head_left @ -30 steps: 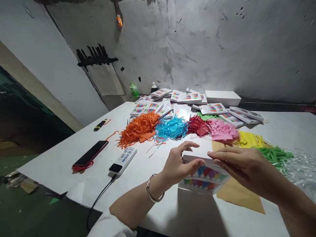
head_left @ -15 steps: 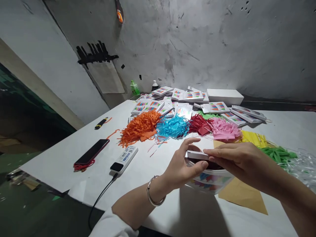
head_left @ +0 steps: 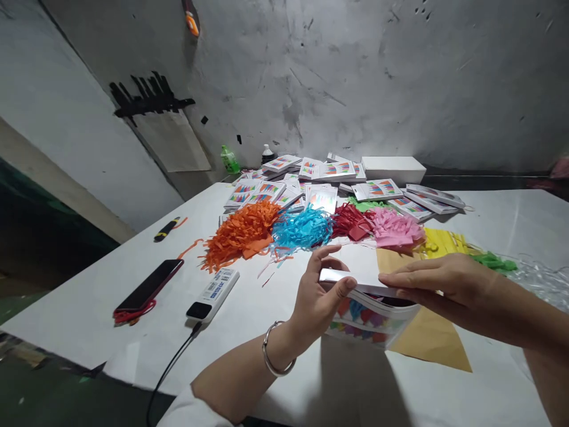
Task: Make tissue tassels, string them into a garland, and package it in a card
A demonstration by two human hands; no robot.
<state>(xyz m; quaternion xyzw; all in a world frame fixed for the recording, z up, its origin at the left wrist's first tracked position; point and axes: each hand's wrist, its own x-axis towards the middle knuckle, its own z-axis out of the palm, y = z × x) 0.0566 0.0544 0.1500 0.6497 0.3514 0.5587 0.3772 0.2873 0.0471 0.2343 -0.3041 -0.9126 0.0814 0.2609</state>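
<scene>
A see-through-sided box (head_left: 358,323) with colourful pennant shapes on its side stands near the front of the table. Across its top lies a white box lid (head_left: 367,276), tilted, with a dark gap showing under its right part. My left hand (head_left: 322,290) grips the lid's left end, thumb on the near edge and fingers curled behind. My right hand (head_left: 438,281) is closed on the lid's right end, with its fingers held straight and together. Under the box, a sheet of brown paper (head_left: 438,344) sticks out to the right.
Orange (head_left: 242,234), blue (head_left: 302,228), dark red (head_left: 353,221) and pink fringe bundles (head_left: 397,227) line the table behind the box. Printed flat boxes (head_left: 333,171) are heaped near the wall. A phone (head_left: 151,284) and a white cabled device (head_left: 213,295) lie left.
The lid has come down flatter over the box, so more of its white top shows. My left thumb has moved onto its edge. The view has shifted slightly right.
</scene>
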